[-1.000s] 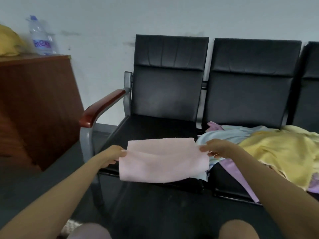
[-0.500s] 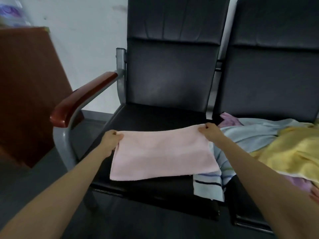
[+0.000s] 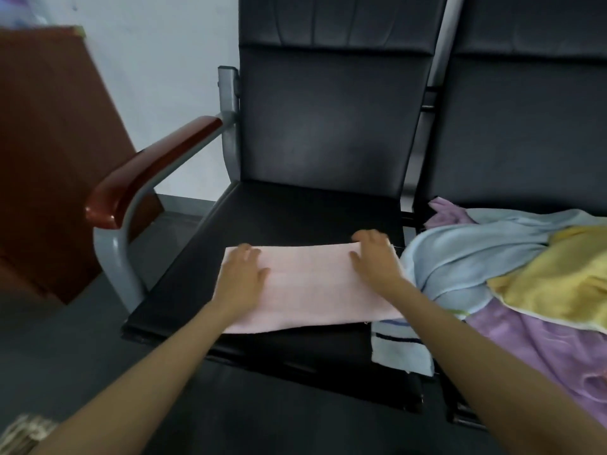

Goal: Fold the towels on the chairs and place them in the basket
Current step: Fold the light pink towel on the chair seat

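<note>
A folded pink towel (image 3: 308,287) lies flat on the seat of the left black chair (image 3: 272,218). My left hand (image 3: 241,277) rests palm down on the towel's left end with fingers spread. On the towel's right end my right hand (image 3: 374,257) presses flat, its fingertips at the far edge. A pile of loose towels covers the seat to the right: a light blue one (image 3: 460,254), a yellow one (image 3: 558,284) and a purple one (image 3: 551,349). A striped blue towel end (image 3: 399,351) hangs over the seat's front.
A red-brown wooden armrest (image 3: 147,172) on a grey metal frame bounds the chair's left side. A brown wooden cabinet (image 3: 49,152) stands further left against the wall. A woven, basket-like edge (image 3: 23,435) shows at the bottom left corner. The floor is dark grey.
The pink towel, held up by its top corners before, now lies on the seat. Both hands have let go of the corners and press flat on it. The camera has moved closer.
</note>
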Motion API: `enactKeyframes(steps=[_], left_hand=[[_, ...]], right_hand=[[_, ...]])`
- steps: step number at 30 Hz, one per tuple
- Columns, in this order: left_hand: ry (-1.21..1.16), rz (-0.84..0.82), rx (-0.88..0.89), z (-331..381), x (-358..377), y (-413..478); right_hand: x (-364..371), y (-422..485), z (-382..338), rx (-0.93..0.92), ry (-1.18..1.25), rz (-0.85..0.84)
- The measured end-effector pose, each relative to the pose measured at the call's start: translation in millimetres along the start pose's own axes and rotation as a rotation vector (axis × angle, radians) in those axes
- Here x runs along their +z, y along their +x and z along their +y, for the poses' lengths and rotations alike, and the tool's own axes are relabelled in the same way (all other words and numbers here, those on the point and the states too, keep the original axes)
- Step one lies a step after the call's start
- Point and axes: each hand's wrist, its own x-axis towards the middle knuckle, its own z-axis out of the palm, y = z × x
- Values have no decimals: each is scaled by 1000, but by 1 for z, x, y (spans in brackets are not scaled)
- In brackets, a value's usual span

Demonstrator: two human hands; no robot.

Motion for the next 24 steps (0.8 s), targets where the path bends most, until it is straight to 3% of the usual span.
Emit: enactKeyframes(steps=[3,7,13,16,19,24], left_hand=[[76,-216,10,25,20,-11],[153,-309,-58,16,26,-26],[170,-240,-45,-16,12,-62],[169,-239,-47,-18,9,-63],[138,-207,-55,-21,9,-62],[135,-146,-61,-25,15,-65]], right_hand=[[17,-19,-38,-185,31,-200],[39,-44,-63,-158,-50,-401],[51,-69,-113,-210,-87,-301],[62,-72,-123,-251,-53,-388],[56,-67,-98,-233,-125,-422],[21,-68,-10,3,-246,-380]])
